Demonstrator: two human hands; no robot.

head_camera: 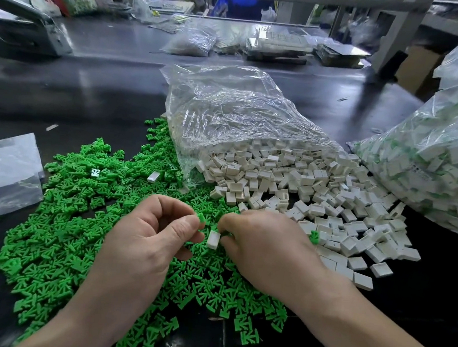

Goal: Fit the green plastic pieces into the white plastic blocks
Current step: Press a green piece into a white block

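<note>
Pinched green piece (202,217) half hidden

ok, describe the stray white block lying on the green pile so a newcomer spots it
Find the clear bag spilling white blocks mid-table; the green pile spreads left of it. The stray white block lies on the green just left of the bag's mouth, plain white, unlike the green-marked white piece further left.

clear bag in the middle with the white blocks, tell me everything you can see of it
The clear bag is thin, crinkled, glossy plastic film, lying on its side on the dark table. Its far end looks flat and mostly empty. Its open mouth faces the person, and white blocks spill out of it into a loose heap on the table. Its near left edge lies over the pile of green pieces.
</note>
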